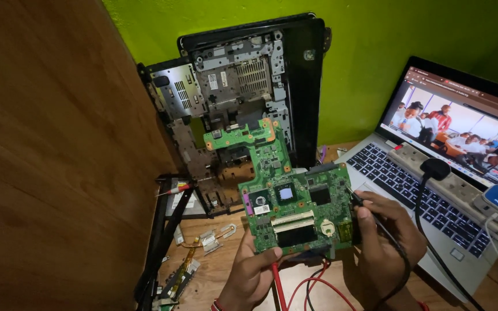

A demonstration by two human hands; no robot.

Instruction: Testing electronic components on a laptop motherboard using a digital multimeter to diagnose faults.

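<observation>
A green laptop motherboard is held up over the wooden desk, chips facing me. My left hand grips its lower edge, thumb on the board's front, with a red probe lead running down beside it. My right hand pinches a thin black probe whose tip touches the board's right edge. Red and black wires hang below the board.
A stripped laptop chassis leans against the green wall. An open laptop plays a video at right, with a power strip lying across its keyboard. Small parts and ribbon cables lie on the desk. A wooden panel fills the left.
</observation>
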